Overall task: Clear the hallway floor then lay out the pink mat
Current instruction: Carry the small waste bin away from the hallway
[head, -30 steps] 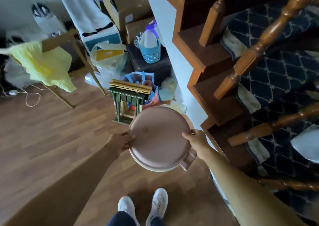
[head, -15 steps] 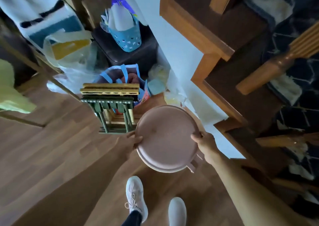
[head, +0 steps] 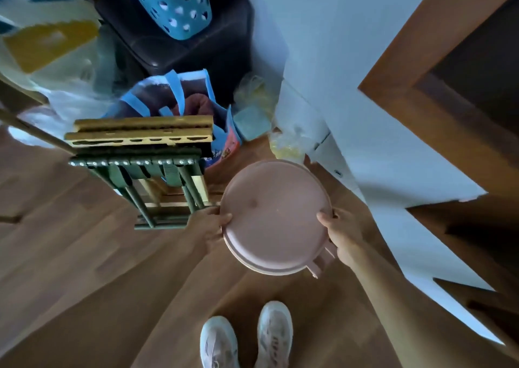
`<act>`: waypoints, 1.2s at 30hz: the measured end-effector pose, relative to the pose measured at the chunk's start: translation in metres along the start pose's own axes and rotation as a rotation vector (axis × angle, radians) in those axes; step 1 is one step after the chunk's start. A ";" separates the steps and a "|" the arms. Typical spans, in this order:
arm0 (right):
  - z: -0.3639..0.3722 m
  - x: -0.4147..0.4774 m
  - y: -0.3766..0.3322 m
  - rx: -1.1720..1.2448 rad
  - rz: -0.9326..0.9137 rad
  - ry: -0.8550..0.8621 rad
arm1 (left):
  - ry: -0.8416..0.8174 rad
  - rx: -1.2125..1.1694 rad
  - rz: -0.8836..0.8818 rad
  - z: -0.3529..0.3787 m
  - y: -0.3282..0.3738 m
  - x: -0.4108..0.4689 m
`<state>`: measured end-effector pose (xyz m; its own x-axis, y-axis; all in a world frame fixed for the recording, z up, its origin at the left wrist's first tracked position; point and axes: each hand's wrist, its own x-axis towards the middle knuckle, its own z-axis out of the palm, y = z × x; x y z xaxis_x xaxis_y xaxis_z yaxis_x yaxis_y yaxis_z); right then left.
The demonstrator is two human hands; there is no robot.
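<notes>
Left grip (head: 208,227) and right grip (head: 343,235) clasp opposite rim edges of pink stool (head: 276,216), frame centre; judged light, rigid, smooth plastic.

Both arms stretched forward and down, angled in toward each other. Left arm (head: 112,297) ran up from the near left, bare, mostly in shadow. Right arm (head: 421,311) ran up from the near right, bare, wrist roughly straight. Left hand (head: 209,227) gripped the left rim of the stool (head: 275,216), thumb (head: 226,218) on top, fingers hidden underneath. Right hand (head: 344,235) gripped the right rim, thumb (head: 323,218) over the top edge, fingers curled below, out of sight. Hands level with each other, well apart. Both feet in pale shoes (head: 273,336) stood side by side at the near edge, toes pointing far.
</notes>
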<state>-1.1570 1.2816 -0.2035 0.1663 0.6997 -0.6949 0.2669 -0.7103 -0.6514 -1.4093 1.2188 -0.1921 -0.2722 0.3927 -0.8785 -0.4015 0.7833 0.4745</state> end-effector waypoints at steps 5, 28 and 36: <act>0.015 0.048 0.024 -0.041 -0.029 -0.006 | -0.016 0.007 0.040 0.010 -0.004 0.056; 0.053 0.084 0.011 -0.320 -0.092 0.002 | 0.010 0.164 0.181 0.019 0.002 0.090; 0.048 -0.013 -0.068 -0.197 -0.176 -0.085 | -0.077 0.226 0.310 0.008 0.043 -0.022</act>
<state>-1.2233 1.3170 -0.1649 0.0228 0.7960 -0.6048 0.4652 -0.5440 -0.6983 -1.4135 1.2474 -0.1530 -0.2808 0.6558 -0.7008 -0.1052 0.7047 0.7017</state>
